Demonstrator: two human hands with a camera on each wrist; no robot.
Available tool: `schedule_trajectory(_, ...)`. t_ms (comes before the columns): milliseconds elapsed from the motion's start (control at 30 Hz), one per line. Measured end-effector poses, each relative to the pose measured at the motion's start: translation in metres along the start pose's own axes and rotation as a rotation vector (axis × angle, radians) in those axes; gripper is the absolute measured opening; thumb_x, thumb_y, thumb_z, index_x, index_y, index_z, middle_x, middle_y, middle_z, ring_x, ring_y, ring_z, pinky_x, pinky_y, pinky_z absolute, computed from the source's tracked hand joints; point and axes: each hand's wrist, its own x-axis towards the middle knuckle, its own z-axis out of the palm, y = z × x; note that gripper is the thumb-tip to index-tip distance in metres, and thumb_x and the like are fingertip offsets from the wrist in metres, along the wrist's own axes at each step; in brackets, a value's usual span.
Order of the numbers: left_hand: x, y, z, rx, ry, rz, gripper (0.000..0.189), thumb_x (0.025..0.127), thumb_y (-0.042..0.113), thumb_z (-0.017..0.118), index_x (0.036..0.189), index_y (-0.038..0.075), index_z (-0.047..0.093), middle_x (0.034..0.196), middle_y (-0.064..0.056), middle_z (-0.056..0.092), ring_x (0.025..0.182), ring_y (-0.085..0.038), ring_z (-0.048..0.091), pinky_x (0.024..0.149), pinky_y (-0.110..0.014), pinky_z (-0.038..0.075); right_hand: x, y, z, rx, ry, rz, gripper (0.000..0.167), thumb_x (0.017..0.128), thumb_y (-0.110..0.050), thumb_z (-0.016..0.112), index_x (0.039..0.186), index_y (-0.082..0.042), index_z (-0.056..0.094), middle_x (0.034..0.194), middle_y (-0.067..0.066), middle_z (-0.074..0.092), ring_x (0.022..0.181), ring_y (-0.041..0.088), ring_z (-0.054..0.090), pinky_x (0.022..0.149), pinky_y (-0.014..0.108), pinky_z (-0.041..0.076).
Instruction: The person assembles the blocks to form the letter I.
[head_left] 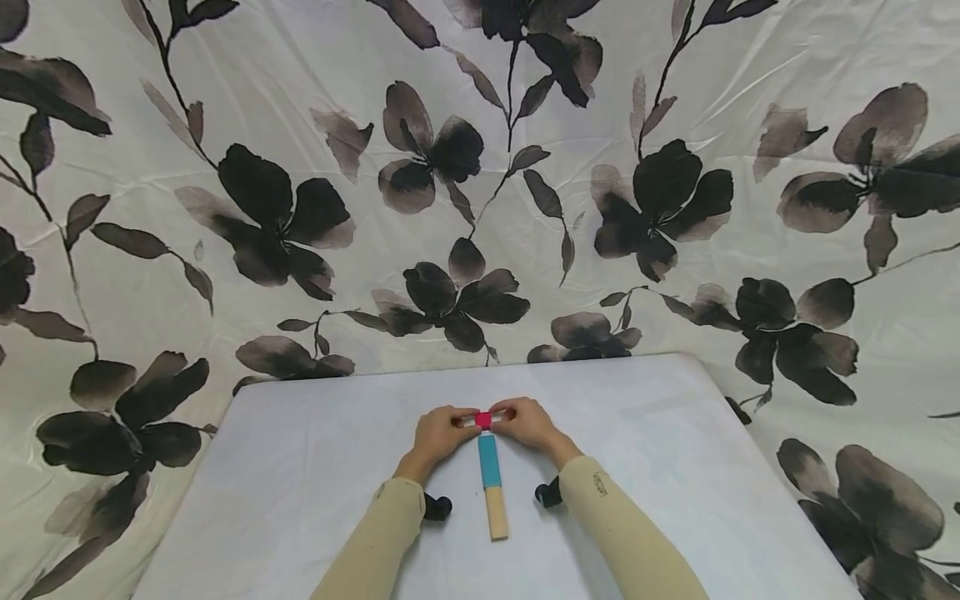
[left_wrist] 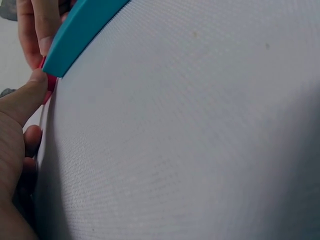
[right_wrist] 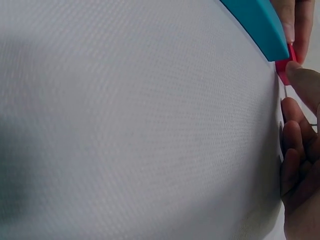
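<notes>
At the far end of a short row of blocks sits a small red block (head_left: 483, 421). From the left side my left hand (head_left: 441, 432) pinches it between thumb and fingers, and from the right my right hand (head_left: 529, 425) does the same. Just nearer than the red block lies a longer teal block (head_left: 489, 461), its end close to the red one. A plain wooden block (head_left: 497, 512) continues the line toward me, meeting the teal block end to end. In both wrist views the teal block partly covers the red one.
The blocks lie on a table with a white cover (head_left: 315, 467). Its far edge runs a little beyond my hands, and a floral cloth (head_left: 570, 275) hangs behind it. A black wrist device (head_left: 437, 507) sits at each sleeve cuff.
</notes>
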Motion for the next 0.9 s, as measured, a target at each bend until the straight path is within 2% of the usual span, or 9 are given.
schedule_trajectory(367,0.002,0.0,-0.002,0.01,0.01,-0.024,0.037,0.082,0.039,0.078,0.116,0.025,0.074,0.07,0.005,0.052,0.067,-0.014,0.047,0.063,-0.032,0.036,0.006,-0.001,0.0,-0.01,0.0,-0.012,0.027,0.089,-0.024,0.072,0.114,-0.016,0.07,0.076,-0.004,0.059,0.072,0.014,0.052,0.069,0.031,0.042)
schedule_trajectory(667,-0.002,0.001,0.006,0.036,-0.016,0.042,0.037,0.083,0.042,0.076,0.116,0.026,0.074,0.069,0.008,0.051,0.064,-0.011,0.045,0.06,-0.03,0.035,-0.007,0.009,0.005,-0.004,0.047,0.006,0.027,0.087,-0.024,0.074,0.112,-0.015,0.071,0.073,-0.006,0.058,0.069,0.012,0.051,0.067,0.032,0.041)
schedule_trajectory(833,-0.003,-0.004,0.002,0.021,0.028,0.055,0.04,0.082,0.041,0.077,0.119,0.025,0.072,0.068,0.011,0.051,0.063,-0.009,0.045,0.061,-0.029,0.035,-0.002,0.006,0.008,0.005,0.048,-0.028,0.029,0.087,-0.022,0.074,0.114,-0.014,0.07,0.074,-0.006,0.059,0.069,0.012,0.051,0.068,0.031,0.042)
schedule_trajectory(900,-0.004,-0.007,0.0,-0.023,0.033,0.066,0.042,0.084,0.038,0.076,0.122,0.023,0.07,0.069,0.01,0.052,0.064,-0.01,0.046,0.062,-0.031,0.036,-0.001,0.006,0.009,0.001,0.044,-0.034,0.031,0.086,-0.02,0.075,0.115,-0.012,0.07,0.073,-0.006,0.058,0.067,0.011,0.051,0.067,0.031,0.042)
